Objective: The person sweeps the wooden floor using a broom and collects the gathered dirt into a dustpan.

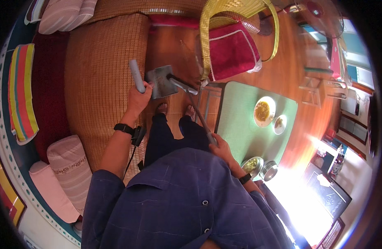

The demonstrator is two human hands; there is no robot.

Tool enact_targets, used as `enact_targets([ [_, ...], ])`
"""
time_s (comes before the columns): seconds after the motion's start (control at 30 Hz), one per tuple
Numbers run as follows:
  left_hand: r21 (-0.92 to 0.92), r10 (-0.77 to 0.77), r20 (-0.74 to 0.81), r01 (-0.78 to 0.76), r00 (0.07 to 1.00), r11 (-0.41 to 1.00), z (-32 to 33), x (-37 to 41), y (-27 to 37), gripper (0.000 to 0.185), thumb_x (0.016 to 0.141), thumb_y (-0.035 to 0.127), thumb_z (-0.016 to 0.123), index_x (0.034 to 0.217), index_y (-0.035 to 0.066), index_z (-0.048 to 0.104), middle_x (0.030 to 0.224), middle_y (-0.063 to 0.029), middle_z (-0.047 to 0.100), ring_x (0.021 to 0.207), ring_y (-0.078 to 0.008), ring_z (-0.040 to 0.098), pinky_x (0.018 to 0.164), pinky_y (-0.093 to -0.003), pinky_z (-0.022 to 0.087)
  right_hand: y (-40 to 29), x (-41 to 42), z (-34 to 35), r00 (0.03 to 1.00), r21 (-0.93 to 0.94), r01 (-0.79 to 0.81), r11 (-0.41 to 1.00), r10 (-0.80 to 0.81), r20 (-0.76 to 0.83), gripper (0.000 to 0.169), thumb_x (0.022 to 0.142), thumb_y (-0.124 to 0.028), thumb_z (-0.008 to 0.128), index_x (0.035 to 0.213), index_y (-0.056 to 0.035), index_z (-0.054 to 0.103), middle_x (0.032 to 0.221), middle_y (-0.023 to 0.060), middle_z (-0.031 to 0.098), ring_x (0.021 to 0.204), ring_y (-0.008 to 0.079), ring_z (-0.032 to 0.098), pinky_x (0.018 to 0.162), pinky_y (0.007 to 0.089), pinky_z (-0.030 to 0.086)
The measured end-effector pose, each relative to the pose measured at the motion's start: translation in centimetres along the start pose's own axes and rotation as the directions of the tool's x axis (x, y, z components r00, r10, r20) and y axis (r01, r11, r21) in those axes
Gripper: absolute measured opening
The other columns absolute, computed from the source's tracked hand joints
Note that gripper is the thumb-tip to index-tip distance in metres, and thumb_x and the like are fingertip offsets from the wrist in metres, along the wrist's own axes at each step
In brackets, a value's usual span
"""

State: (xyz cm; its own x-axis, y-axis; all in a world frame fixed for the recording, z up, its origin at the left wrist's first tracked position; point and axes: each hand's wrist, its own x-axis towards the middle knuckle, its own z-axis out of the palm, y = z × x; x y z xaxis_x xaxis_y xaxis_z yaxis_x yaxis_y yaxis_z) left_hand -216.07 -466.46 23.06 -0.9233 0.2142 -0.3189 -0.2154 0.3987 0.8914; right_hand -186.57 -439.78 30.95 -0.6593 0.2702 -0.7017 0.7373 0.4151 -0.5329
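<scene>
My left hand [139, 98] is closed around the grey handle [136, 74] of a long-handled dustpan. The dustpan's grey pan [162, 81], with a row of comb teeth, is low down in front of my feet. In my right hand [220, 147] is the stick of a broom [198, 113]. The broom's grey head [182, 85] with dark bristles reaches over the right part of the pan; whether the two touch I cannot tell. Some small dark specks show on the pan.
A mat-covered daybed [104, 62] runs along the left. On the right stands a green-topped table [253, 137] with bowls of food and a metal pot [269, 171]. Ahead is a yellow woven chair [206, 37] with a red cushion [233, 53]. A standing fan [318, 15] is at the far right.
</scene>
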Motion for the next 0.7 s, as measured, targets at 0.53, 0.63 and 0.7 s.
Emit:
enact_targets([
  [0.53,0.064,0.017,0.061,-0.021,0.998,0.998,-1.2,-1.4,-1.6,0.011,0.084,0.014,0.065,0.081,0.004,0.068,0.066,-0.0065,0.063,0.064,-0.0173,0.061,0.059,-0.0329,0.048,-0.6,3.8,-0.5,0.998,-0.01,-0.042,0.999,0.042,0.042,0.05,0.086,-0.017,0.059,0.134,-0.0076,0.05,0.11,0.0318,0.063,0.108,0.0469,0.06,0.092,0.049,0.048],
  [0.63,0.11,-0.048,0.077,0.04,0.996,0.993,-1.3,-1.6,-1.4,0.011,0.084,0.014,0.064,0.081,0.004,0.068,0.067,-0.0064,0.063,0.064,-0.0167,0.061,0.06,-0.0323,0.047,0.2,4.0,-0.2,0.999,-0.052,-0.005,0.999,0.007,0.031,0.05,0.086,-0.017,0.059,0.134,-0.0081,0.05,0.111,0.0318,0.063,0.108,0.0471,0.06,0.092,0.05,0.048],
  [0.7,0.025,-0.03,0.043,0.029,0.999,0.999,-1.4,-1.8,-2.3,0.011,0.084,0.014,0.064,0.081,0.004,0.067,0.067,-0.0061,0.063,0.064,-0.0163,0.061,0.06,-0.0319,0.047,0.7,4.0,-0.2,0.999,-0.101,0.031,0.994,-0.029,0.023,0.049,0.086,-0.017,0.059,0.134,-0.0084,0.05,0.111,0.0318,0.063,0.107,0.0473,0.06,0.092,0.0507,0.048],
])
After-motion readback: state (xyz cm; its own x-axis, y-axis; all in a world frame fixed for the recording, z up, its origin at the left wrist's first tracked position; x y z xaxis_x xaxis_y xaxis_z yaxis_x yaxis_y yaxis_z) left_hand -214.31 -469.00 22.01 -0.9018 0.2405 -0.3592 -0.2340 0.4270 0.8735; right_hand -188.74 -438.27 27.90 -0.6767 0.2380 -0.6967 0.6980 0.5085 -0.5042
